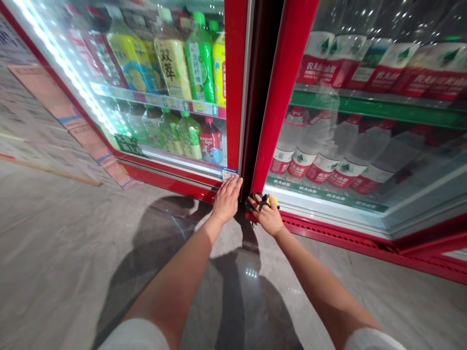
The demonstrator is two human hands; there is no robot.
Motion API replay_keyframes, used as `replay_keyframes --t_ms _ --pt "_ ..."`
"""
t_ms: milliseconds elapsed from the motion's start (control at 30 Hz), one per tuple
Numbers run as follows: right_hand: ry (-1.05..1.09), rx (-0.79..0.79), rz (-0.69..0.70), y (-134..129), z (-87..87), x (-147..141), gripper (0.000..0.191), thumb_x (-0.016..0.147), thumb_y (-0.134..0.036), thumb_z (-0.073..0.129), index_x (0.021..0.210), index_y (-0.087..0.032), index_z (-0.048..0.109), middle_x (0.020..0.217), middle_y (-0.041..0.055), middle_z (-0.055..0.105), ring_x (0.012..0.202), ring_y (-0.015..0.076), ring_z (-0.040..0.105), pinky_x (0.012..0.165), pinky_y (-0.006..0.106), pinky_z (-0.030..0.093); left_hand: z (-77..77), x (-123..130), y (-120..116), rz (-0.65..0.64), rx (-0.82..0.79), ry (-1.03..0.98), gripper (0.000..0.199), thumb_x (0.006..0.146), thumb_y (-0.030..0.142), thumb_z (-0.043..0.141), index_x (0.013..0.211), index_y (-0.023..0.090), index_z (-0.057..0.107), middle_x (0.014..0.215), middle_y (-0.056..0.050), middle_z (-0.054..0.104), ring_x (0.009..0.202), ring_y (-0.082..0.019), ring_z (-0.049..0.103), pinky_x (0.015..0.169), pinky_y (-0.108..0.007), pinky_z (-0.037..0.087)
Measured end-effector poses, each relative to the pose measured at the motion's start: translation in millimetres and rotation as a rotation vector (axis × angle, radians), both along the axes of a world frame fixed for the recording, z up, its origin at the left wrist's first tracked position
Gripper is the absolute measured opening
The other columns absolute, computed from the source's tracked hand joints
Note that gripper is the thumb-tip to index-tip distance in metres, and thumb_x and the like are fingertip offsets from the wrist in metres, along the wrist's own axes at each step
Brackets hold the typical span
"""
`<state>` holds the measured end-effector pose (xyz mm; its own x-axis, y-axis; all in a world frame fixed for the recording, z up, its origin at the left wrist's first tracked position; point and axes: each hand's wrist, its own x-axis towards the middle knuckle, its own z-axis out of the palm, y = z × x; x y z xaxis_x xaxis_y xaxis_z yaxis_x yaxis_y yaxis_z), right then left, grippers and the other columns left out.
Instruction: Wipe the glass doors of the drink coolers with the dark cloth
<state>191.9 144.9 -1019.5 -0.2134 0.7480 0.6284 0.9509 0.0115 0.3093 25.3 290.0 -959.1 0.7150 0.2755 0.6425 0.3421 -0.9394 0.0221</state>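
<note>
My left hand [226,200] lies with its fingers stretched out over the lower right corner of the left fridge's red frame [235,97], just below a small blue and white sticker [229,173]. In my right hand [270,218] is a small black-and-yellow object [263,201] with a black strap-like part over the fingers; its kind does not show clearly. That hand is at the lower left corner of the right fridge's red frame [268,116]. A dark narrow gap [257,97] separates the two fridges, between my hands.
Bottled drinks [173,58] stand on shelves behind the left glass. Large water bottles [323,146] with red and white labels fill the right fridge. Stacked cartons [47,107] are at the left. A red vented base [339,240] meets the grey tiled floor [65,253].
</note>
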Motion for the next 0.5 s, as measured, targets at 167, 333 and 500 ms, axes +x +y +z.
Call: replay_keyframes --t_ms 167,333,500 --pt "-0.04 -0.002 -0.01 -37.5 11.1 39.8 0.022 0.098 -0.019 0.06 0.101 -0.033 0.076 0.153 -0.0069 0.055 0.144 0.0181 0.048 0.131 0.05 -0.008 -7.9 -1.0 -6.2 -0.059 0.072 0.121 0.08 0.087 0.004 0.044 0.163 0.017 0.02 0.166 -0.013 0.034 0.155 -0.024 0.03 0.128 -0.048 0.03" --pt "-0.011 0.198 -0.14 -58.8 34.9 56.8 0.018 0.099 -0.025 0.06 0.099 -0.029 0.077 0.15 -0.0006 0.059 0.147 0.0274 0.044 0.129 0.06 -0.005 -8.9 5.3 -11.2 -0.088 0.118 0.119 0.077 0.089 0.004 0.044 0.162 0.016 0.023 0.167 -0.015 0.031 0.156 -0.025 0.025 0.128 -0.05 0.027" --pt "-0.057 -0.012 -0.027 -39.1 19.6 32.2 0.027 0.1 -0.016 0.054 0.109 -0.028 0.076 0.152 -0.0009 0.057 0.146 0.0237 0.046 0.131 0.055 -0.007 -6.8 17.7 -18.6 -0.127 0.193 0.093 0.076 0.09 0.004 0.045 0.162 0.014 0.023 0.166 -0.016 0.033 0.157 -0.025 0.025 0.129 -0.049 0.027"
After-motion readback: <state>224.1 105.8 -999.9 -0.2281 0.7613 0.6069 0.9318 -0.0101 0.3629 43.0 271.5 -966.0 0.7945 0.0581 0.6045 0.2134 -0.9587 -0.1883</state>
